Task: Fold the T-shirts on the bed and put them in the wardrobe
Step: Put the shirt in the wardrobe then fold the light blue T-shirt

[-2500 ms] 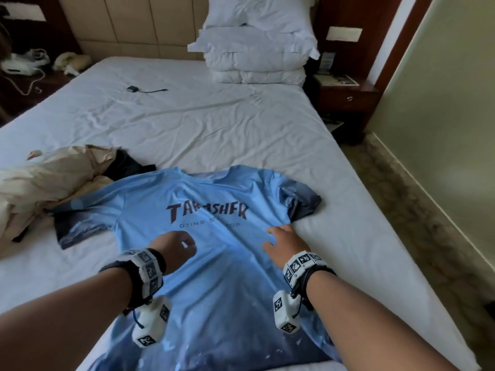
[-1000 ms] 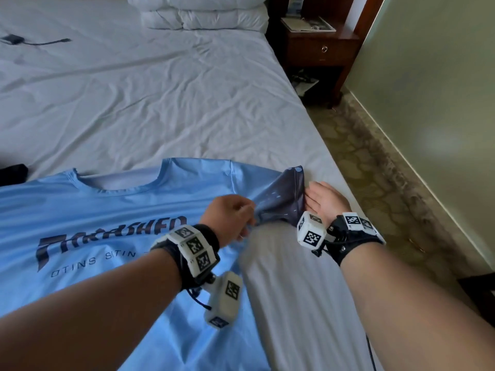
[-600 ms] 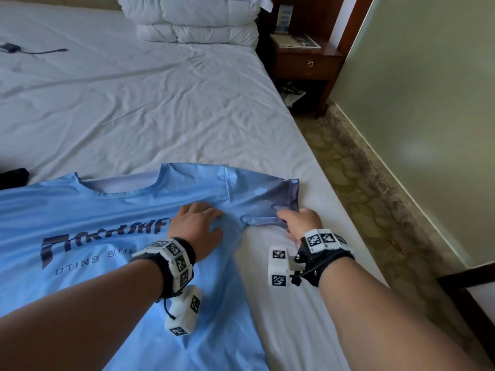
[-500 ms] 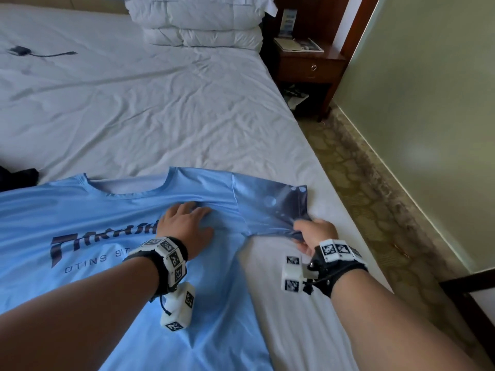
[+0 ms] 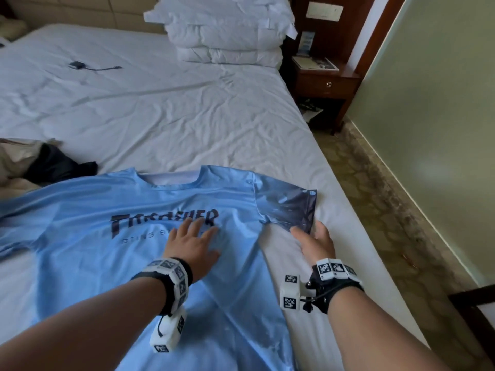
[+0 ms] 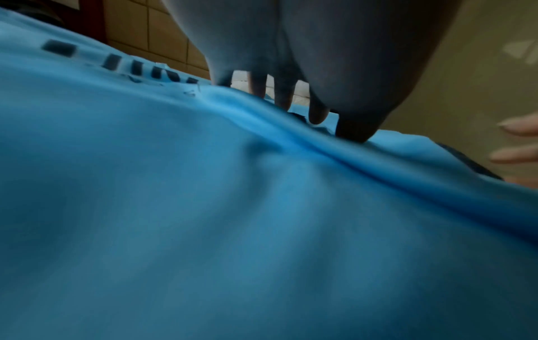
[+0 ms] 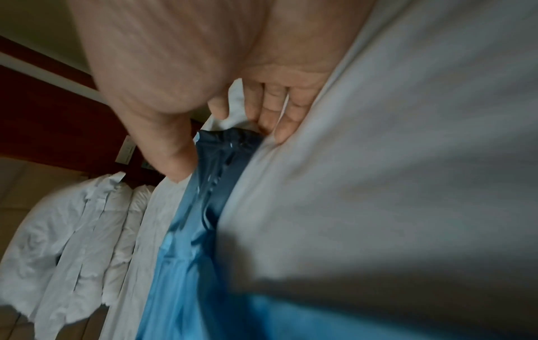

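A wide bed covered by a creased white sheet fills most of the head view. Stacked white pillows stand at its head against a tan padded headboard, and a dark wooden nightstand sits just beside the bed's right edge, below a pale wall plate. A patterned carpet runs between the bed and a green wall. A small black device with a cable lies far up the sheet.

The light blue T-shirt lies face up and spread flat on the near part of the bed (dark lettering across the chest). The left hand rests flat on the chest print, fingers straight and spread, gripping nothing. The right hand lies on the sheet with fingers extended, touching the lower edge of the dark sleeve; no grip on the cloth can be made out.

Beige and black clothes at the left edge are cut off. The shirt's hem runs out of view, and both wrist views are blurred.
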### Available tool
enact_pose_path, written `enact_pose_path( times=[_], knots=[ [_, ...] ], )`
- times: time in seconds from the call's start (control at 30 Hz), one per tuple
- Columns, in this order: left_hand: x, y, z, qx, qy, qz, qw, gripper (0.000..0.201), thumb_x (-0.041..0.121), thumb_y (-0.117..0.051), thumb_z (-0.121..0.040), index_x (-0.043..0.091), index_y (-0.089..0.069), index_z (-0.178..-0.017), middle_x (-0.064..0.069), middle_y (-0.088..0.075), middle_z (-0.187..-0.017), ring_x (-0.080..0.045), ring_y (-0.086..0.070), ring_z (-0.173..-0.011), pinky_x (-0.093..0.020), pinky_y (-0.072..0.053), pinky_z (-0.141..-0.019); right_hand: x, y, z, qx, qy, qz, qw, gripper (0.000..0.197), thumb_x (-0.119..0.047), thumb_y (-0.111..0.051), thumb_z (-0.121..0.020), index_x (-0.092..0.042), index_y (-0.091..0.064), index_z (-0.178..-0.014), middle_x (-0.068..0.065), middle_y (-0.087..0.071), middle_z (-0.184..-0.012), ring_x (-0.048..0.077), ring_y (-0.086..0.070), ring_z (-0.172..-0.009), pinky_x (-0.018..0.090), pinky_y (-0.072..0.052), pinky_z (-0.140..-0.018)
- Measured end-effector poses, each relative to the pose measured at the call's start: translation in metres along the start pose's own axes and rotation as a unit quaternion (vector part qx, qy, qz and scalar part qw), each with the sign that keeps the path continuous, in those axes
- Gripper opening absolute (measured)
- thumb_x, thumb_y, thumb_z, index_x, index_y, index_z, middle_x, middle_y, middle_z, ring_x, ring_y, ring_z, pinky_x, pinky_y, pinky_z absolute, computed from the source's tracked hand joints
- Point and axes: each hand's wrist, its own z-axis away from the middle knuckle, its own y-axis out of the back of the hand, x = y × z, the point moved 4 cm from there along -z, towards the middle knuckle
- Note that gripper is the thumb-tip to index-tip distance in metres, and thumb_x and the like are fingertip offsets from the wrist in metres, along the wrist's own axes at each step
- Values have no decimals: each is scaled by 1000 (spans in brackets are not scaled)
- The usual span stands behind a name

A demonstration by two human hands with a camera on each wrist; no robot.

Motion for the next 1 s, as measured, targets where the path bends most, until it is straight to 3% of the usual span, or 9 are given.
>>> enact_pose_path(
  times=[0.1,0.17,0.3,0.4,0.5,0.63,0.8,0.93,1.0],
  knots=[
    [-9,-5,38,-32,-11,-19,999,79,76,-23,-80,46,-23,-153,3,-9,-166,-28,-6,-153,-49,-14,-122,7,-2,35,-22,6,76,997,84,-39,-84,-72,-23,-49,-147,7,-44,-151,27,-45,-139,43,-40,-114],
    [-19,-7,66,-49,-18,-17,999,86,78,-15,-72,47,-26,-152,5,-14,-165,-27,-11,-152,-47,-20,-121,10,-7,58,-84,11,131,988,85,-37,-83,-78,-24,-42,-152,4,-32,-158,25,-37,-144,37,-36,-114],
    [-35,-10,116,-70,-47,-20,996,69,69,-42,-91,43,-27,-153,4,-18,-164,-27,-16,-151,-47,-25,-119,23,0,108,-208,-4,200,957,82,-33,-82,-82,-24,-41,-153,3,-44,-154,19,-48,-136,36,-46,-107],
    [-43,-14,144,-65,-64,-29,995,69,67,-45,-93,42,-27,-154,6,-20,-164,-26,-19,-150,-45,-27,-119,44,11,145,-240,-16,203,949,70,-23,-82,-84,-19,-49,-145,7,-55,-143,16,-60,-119,34,-52,-99],
    [-51,-16,167,-62,-79,-29,995,68,63,-49,-94,40,-28,-154,7,-23,-163,-25,-23,-149,-43,-32,-116,64,16,174,-253,20,255,933,69,-24,-83,-82,-15,-53,-143,6,-58,-142,12,-57,-120,26,-46,-101],
    [-67,-16,194,-62,-81,-15,995,64,57,-54,-93,39,-34,-152,7,-29,-160,-24,-29,-145,-42,-38,-113,65,12,203,-250,95,387,882,81,-38,-83,-75,-28,-49,-147,-3,-50,-149,13,-52,-129,28,-42,-108],
    [-102,-10,230,-59,-25,-6,998,52,54,-56,-92,38,-50,-141,1,-46,-143,-25,-42,-132,-41,-45,-103,64,19,219,-277,123,446,842,99,-42,-86,-73,-37,-31,-156,4,-37,-154,22,-48,-134,31,-41,-107],
    [-137,-5,253,-56,61,-20,996,52,62,-52,-90,37,-52,-136,-2,-55,-129,-26,-54,-122,-39,-49,-94,77,23,227,-229,164,541,792,90,-27,-75,-78,-42,-28,-154,6,-43,-145,26,-57,-120,31,-47,-100],
    [-148,-7,266,-74,79,-33,994,57,68,-50,-89,38,-48,-137,-2,-55,-128,-27,-56,-119,-38,-49,-89,79,21,231,-200,182,544,795,77,-15,-64,-85,-39,-35,-152,6,-50,-143,25,-61,-113,29,-49,-94]
  ],
)
